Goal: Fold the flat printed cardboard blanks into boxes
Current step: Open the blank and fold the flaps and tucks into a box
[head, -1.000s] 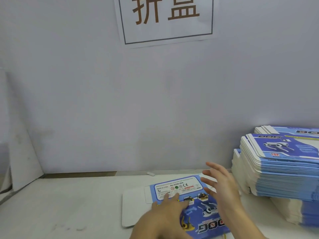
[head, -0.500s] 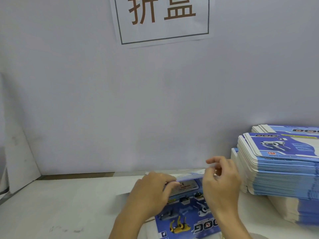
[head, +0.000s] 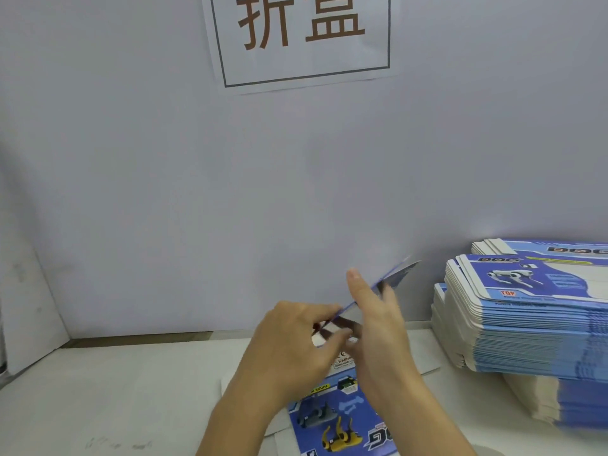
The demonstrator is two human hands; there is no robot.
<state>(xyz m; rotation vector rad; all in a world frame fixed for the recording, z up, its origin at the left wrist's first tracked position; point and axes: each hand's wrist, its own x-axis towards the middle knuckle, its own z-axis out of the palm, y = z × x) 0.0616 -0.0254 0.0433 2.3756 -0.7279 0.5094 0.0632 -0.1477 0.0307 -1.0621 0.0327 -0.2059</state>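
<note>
A printed cardboard blank, blue with toy-dog artwork, lay flat on the white table at the near centre, while its far end panel stood lifted off the surface, slanting up and away to the right with its long edge running from low left to high right. That raised panel sat directly between the two hands: the left hand gripped its lower left end, fingers curled round the edge at the crease, and the right hand held it from the near right side, fingers extended along the panel's face and thumb pointing up; motion blur made the exact contact of the right fingertips hard to tell. The fold line appeared to run left to right across the blank, just beyond both sets of fingers, so the next fold would likely turn on swinging the panel about that line, both hands being equally close. Well to the right, a tall stack of unfolded blanks rested on the table, apart from the working piece. On the pale wall behind, a paper sign bore two large brown characters.
</note>
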